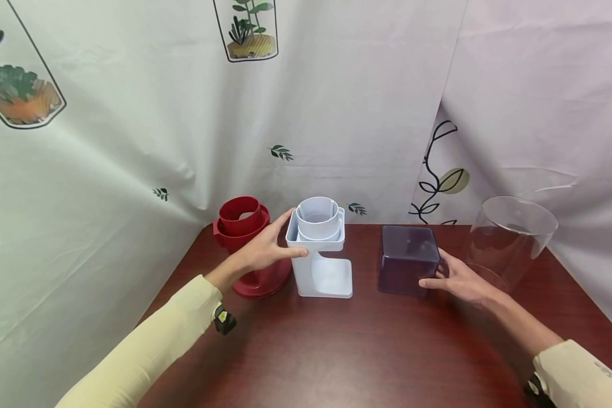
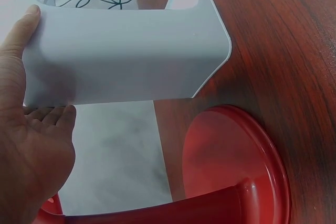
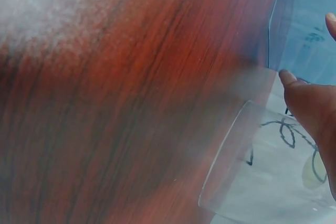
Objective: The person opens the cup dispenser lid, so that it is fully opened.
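A white plastic stand (image 1: 306, 277), with a square tray top, a round collar and a flat foot, stands upright on the table. My left hand (image 1: 265, 246) grips its upper left side, thumb in front and fingers behind; the left wrist view shows that hand (image 2: 37, 156) around the white body. To the right is a dark see-through square box (image 1: 408, 258), which looks blue in the right wrist view. My right hand (image 1: 464, 277) holds its right side, thumb at the front corner and fingers along the side; only part of this hand (image 3: 315, 98) shows in the right wrist view.
Close on the left of the white stand is a red stand (image 1: 257, 277) with a round top and round base. A clear cylinder (image 1: 510, 243) stands behind my right hand. The brown table (image 1: 326, 345) ends at a printed white cloth (image 1: 347, 113).
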A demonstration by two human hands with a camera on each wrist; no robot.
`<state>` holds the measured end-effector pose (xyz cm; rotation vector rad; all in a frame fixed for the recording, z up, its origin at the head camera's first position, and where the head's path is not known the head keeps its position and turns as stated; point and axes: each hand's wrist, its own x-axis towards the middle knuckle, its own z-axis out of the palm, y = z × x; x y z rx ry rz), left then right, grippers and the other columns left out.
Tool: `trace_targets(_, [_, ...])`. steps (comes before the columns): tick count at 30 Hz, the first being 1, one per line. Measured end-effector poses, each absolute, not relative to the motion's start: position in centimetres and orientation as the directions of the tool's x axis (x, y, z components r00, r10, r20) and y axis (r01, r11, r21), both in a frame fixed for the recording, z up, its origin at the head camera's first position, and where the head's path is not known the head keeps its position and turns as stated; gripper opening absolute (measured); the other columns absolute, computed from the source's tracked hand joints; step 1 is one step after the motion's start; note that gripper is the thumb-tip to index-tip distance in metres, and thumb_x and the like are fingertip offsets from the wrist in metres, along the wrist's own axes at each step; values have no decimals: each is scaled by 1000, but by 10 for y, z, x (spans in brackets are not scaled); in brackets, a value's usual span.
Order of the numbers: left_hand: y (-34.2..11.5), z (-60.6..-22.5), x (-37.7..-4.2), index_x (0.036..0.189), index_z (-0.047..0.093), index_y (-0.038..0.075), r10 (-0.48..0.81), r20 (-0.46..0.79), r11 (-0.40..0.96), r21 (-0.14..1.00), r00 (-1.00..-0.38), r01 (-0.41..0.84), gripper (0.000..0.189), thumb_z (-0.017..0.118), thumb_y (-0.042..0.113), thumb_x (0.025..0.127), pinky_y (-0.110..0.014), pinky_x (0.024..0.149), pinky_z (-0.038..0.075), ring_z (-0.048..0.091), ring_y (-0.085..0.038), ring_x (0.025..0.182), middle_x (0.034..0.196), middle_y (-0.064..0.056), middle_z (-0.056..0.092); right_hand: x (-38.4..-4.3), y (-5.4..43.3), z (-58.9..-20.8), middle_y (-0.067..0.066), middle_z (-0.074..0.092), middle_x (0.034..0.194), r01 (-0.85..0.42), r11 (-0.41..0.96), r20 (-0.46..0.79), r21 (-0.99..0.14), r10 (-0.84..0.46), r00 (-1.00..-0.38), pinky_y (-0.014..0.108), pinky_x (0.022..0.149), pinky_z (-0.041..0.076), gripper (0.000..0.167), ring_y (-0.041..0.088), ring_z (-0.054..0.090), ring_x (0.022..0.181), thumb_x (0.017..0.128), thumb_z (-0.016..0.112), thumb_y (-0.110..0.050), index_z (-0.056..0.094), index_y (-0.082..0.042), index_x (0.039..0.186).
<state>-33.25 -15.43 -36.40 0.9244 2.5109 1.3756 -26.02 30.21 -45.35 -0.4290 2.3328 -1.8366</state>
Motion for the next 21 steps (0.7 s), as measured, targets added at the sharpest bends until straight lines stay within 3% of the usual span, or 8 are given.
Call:
trace_targets(6, [-155,-365,-333,169,22,25,573,173,382,808,-801,448,104,88,28,88,-50,111,50,50,-24,140,157,1,46,-261,302,-453,36,46,152,-133,209,65,-969,-303,-951,13,97,49,99,-8,58,120,92,79,0,12,8,164])
trace_targets(15, [-151,-373,-327,170,19,24,513,200,460,757,-835,464,106,86,40,89,-56,117,42,46,-25,146,162,0,43,-257,298,-452,37,51,148,-158,258,83,-953,-279,-957,13,95,48,96,-6,58,119,93,79,-2,15,9,163])
trace_targets(18, [-150,-378,-323,170,18,26,505,215,456,755,-836,470,109,87,40,88,-59,119,38,44,-25,147,163,1,42,-254,296,-450,36,50,150,-169,304,88,-938,-263,-961,12,96,46,95,9,57,130,93,80,-5,16,8,163])
trace_targets(21, [-150,-382,-318,170,15,30,500,221,451,759,-837,470,114,90,40,85,-61,119,36,43,-25,149,166,3,39,-250,294,-447,34,45,155,-177,336,97,-925,-244,-965,9,97,43,99,36,47,145,93,81,-8,14,5,165])
